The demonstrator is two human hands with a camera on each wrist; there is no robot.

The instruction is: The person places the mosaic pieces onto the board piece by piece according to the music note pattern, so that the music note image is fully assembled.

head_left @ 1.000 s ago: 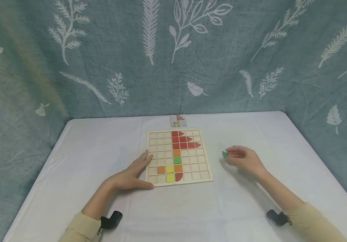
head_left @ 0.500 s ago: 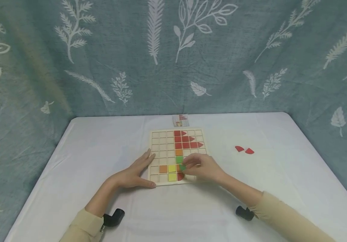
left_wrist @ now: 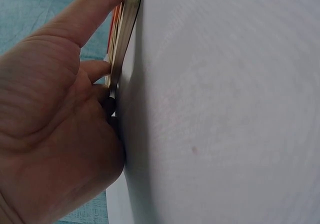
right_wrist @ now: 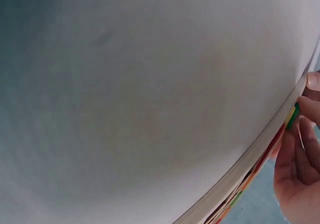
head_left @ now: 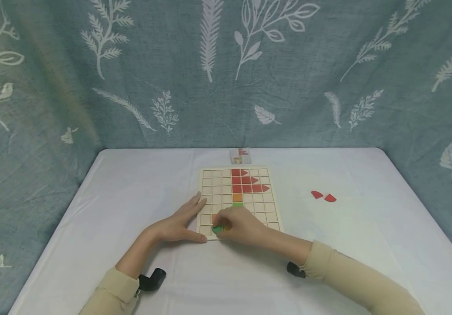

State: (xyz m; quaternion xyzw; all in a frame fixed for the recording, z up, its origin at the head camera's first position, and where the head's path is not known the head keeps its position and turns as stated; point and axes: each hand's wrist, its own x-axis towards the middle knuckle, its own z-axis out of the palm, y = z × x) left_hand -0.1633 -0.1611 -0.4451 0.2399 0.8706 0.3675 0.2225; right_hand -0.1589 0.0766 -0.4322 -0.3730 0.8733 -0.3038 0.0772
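A pale wooden grid board (head_left: 267, 208) lies on the white table. Red pieces (head_left: 246, 188) fill cells near its top, with an orange tile (head_left: 237, 197) and a partly covered green tile (head_left: 237, 204) below. My right hand (head_left: 242, 225) pinches a green piece (head_left: 217, 229) at the board's lower left cells; the same green piece (right_wrist: 294, 117) shows between the fingers in the right wrist view. That hand hides most of the lower coloured tiles. My left hand (head_left: 178, 224) rests at the board's left edge, fingers spread, thumb at the lower corner.
Two loose red rounded wedge pieces (head_left: 317, 194) lie on the table right of the board. Behind the board is a small pattern card (head_left: 240, 155). A teal leaf-print curtain (head_left: 186, 109) hangs beyond the table's back edge.
My right hand has carried the green piece leftward from the table's right side onto the board's lower left, uncovering two red pieces. The left hand stays at the board's edge.
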